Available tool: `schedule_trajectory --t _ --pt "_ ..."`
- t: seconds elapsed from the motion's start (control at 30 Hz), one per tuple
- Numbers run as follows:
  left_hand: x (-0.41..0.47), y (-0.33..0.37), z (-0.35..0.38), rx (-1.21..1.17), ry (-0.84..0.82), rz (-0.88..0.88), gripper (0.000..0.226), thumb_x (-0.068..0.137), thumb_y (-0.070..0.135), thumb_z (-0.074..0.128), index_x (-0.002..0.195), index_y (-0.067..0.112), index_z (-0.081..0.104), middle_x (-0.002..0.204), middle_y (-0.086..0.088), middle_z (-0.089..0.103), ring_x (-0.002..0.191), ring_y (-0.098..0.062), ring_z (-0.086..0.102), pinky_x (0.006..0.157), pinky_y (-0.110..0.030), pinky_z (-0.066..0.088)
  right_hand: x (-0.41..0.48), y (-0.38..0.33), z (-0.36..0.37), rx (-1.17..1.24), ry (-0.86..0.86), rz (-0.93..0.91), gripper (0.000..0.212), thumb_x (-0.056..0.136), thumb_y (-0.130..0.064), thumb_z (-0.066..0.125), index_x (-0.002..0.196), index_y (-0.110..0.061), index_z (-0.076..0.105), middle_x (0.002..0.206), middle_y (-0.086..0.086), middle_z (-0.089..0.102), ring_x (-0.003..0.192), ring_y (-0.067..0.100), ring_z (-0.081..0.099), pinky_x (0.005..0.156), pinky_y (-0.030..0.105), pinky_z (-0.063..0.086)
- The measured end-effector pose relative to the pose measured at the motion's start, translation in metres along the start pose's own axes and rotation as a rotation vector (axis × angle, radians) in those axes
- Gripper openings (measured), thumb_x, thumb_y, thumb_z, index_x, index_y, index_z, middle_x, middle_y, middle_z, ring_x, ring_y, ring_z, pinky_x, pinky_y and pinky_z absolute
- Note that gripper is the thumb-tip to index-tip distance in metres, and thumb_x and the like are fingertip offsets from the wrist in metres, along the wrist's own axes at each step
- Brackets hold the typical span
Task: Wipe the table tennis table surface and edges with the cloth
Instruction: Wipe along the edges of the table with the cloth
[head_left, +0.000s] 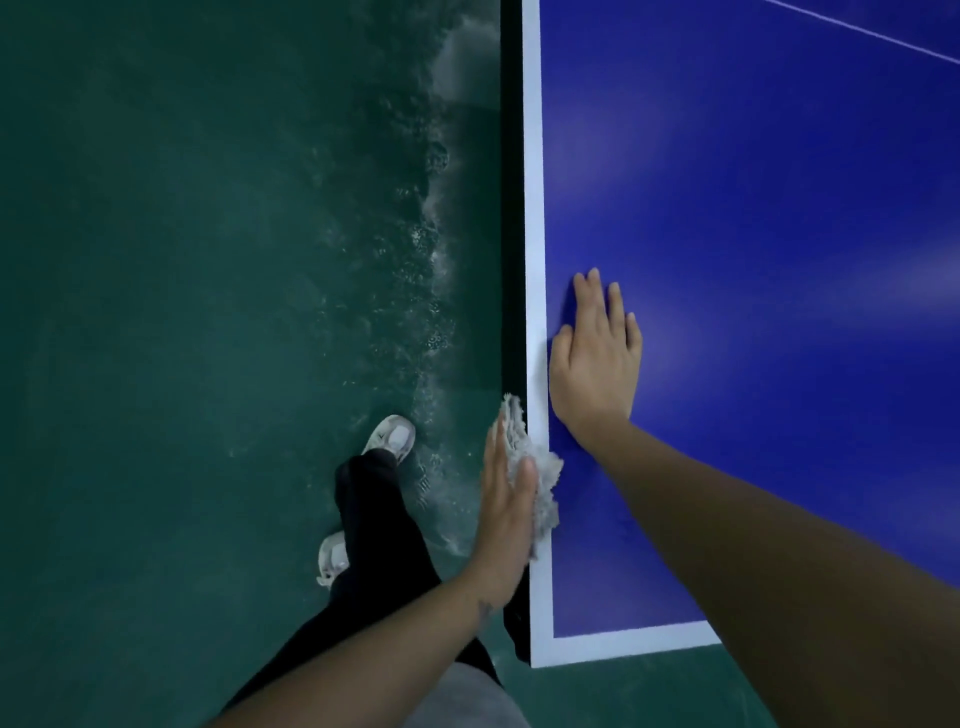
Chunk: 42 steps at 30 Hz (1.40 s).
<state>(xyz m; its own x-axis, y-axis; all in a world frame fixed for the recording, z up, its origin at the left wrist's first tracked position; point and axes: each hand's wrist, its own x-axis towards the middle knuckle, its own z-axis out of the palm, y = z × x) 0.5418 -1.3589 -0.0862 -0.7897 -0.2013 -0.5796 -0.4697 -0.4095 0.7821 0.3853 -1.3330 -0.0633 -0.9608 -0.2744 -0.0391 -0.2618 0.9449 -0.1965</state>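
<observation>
1. Head view. The left hand (506, 514), fingers straight, presses the cloth (537, 480) against the table (779, 208) side edge at 6 o'clock, near the corner.
2. The right hand (597, 358) lies palm-down on the blue top, fingers straight and nearly together, at 1 o'clock from the cloth.
3. Risk: the cloth is pressed, not gripped, so easing off mid-stroke would likely drop it to the floor (208, 260).
4. Risk: the bunched cloth may skip stretches of the edge.
5. Surroundings: pale smears (431, 260) on the floor at 11 o'clock of the cloth; shoes (392, 439) at 9 o'clock. The near leg, close beside the edge, could crowd the stroke.
</observation>
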Motion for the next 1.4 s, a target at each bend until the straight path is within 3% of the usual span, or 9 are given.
schedule_trajectory --t 0.23,0.37,0.57,0.73,0.9,1.07,1.17,1.27,1.4 --pt "0.119 0.089 0.000 0.038 0.058 0.187 0.054 0.101 0.030 0.033 0.150 0.018 0.014 0.157 0.001 0.015 0.143 -0.009 0.015 0.119 -0.039 0.014 0.000 -0.004 -0.003 -0.052 -0.020 0.008 0.060 0.089 -0.023 0.026 0.148 -0.013 0.027 0.155 0.001 0.025 0.145 0.020 0.015 0.116 0.037 0.011" --pt "0.217 0.159 0.000 0.024 0.050 0.244 0.054 0.100 0.025 0.038 0.149 0.013 0.017 0.153 -0.006 0.026 0.139 -0.017 0.029 0.115 -0.040 0.025 0.000 -0.007 -0.007 -0.090 -0.058 0.028 0.062 0.087 -0.025 0.019 0.147 -0.014 0.030 0.154 0.000 0.027 0.144 0.021 0.019 0.115 0.038 0.014" --pt "0.328 0.240 -0.006 0.053 0.029 0.222 0.053 0.101 0.031 0.035 0.149 0.015 0.019 0.149 -0.007 0.035 0.132 -0.018 0.041 0.108 -0.029 0.035 0.004 -0.009 -0.010 -0.091 -0.045 0.031 0.059 0.085 -0.022 0.029 0.142 -0.010 0.039 0.150 0.003 0.035 0.141 0.023 0.026 0.112 0.040 0.017" --pt "0.309 0.231 -0.006 0.041 0.009 0.255 0.051 0.102 0.027 0.034 0.149 0.015 0.018 0.149 -0.004 0.033 0.133 -0.015 0.039 0.105 -0.022 0.035 0.004 -0.009 -0.011 -0.109 -0.049 0.042 0.059 0.084 -0.020 0.031 0.141 -0.009 0.041 0.149 0.005 0.037 0.139 0.024 0.027 0.110 0.042 0.021" --pt "0.220 0.162 -0.011 0.080 -0.058 0.297 0.059 0.099 0.029 0.039 0.150 0.030 0.009 0.157 0.008 0.012 0.143 -0.008 0.018 0.118 -0.041 0.018 0.006 -0.012 -0.016 -0.149 -0.096 0.048 0.058 0.085 -0.021 0.031 0.140 -0.007 0.042 0.148 0.007 0.038 0.137 0.028 0.032 0.109 0.043 0.022" --pt "0.163 0.118 -0.006 0.157 0.012 0.199 0.053 0.099 0.033 0.039 0.140 0.047 0.010 0.157 0.013 0.009 0.144 -0.004 0.008 0.119 -0.044 0.015 0.007 -0.012 -0.018 -0.152 -0.129 0.059 0.058 0.085 -0.022 0.032 0.141 -0.007 0.040 0.149 0.006 0.036 0.139 0.023 0.024 0.111 0.040 0.017" --pt "0.194 0.146 -0.006 0.175 0.008 0.252 0.056 0.099 0.031 0.037 0.145 0.041 0.008 0.158 0.009 0.007 0.145 -0.008 0.007 0.118 -0.046 0.013 0.008 -0.011 -0.019 -0.130 -0.132 0.055 0.058 0.084 -0.022 0.033 0.139 -0.007 0.042 0.147 0.006 0.037 0.137 0.023 0.026 0.111 0.039 0.017" --pt "0.258 0.194 -0.007 0.178 -0.006 0.303 0.057 0.101 0.025 0.037 0.149 0.030 0.008 0.158 0.006 0.008 0.145 -0.011 0.008 0.118 -0.047 0.012 0.013 -0.015 -0.024 -0.074 -0.097 0.074 0.052 0.083 -0.022 0.036 0.130 -0.008 0.053 0.138 0.007 0.052 0.128 0.022 0.036 0.103 0.038 0.027" --pt "0.356 0.267 -0.012 0.203 -0.019 0.299 0.058 0.100 0.024 0.037 0.151 0.023 0.007 0.157 -0.001 0.015 0.144 -0.019 0.016 0.117 -0.046 0.018 0.070 -0.037 -0.030 0.130 0.068 0.271 0.044 0.085 -0.025 0.036 0.121 -0.009 0.057 0.126 0.008 0.058 0.116 0.020 0.042 0.096 0.035 0.026"
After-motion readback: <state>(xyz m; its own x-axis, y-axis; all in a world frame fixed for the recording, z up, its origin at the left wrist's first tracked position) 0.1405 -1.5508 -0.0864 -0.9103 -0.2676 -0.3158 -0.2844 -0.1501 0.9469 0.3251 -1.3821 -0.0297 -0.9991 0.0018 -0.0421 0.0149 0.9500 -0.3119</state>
